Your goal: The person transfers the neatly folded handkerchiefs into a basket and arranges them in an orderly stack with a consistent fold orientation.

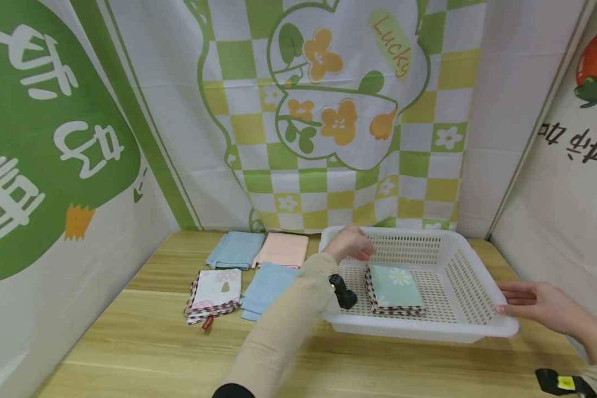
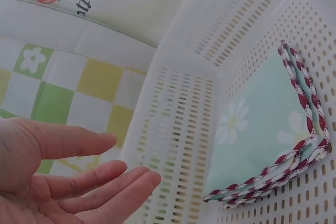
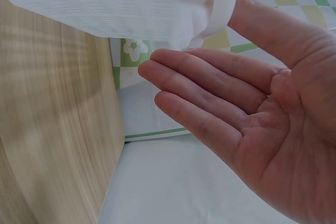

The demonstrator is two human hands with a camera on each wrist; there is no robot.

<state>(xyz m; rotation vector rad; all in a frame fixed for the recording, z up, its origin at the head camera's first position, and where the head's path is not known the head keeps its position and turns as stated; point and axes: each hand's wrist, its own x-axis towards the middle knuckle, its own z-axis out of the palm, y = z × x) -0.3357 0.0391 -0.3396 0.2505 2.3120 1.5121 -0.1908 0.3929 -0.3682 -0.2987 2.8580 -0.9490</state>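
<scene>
A white plastic basket [image 1: 457, 326] stands on the table. Inside it lies a folded pale-green cloth [image 1: 395, 284] with white daisies and a braided dark-red and white edge. My left hand [image 1: 350, 243] is over the basket's back-left corner, beside the cloth and apart from it. Its fingers are loosely bent and hold nothing in the left wrist view. At the basket's right side, my right hand [image 1: 544, 307] holds the rim, thumb over it and straight fingers beneath. The right thumb's tip is hidden behind the rim [image 3: 223, 9] in the right wrist view.
Left of the basket lie a folded blue cloth [image 1: 236, 249], a peach cloth [image 1: 283, 249], another blue cloth [image 1: 268, 284] and a patterned white-and-pink cloth [image 1: 219, 290] with braided edges. Printed curtains [image 1: 348, 199] close in the wooden table [image 1: 144, 337] at the back and sides.
</scene>
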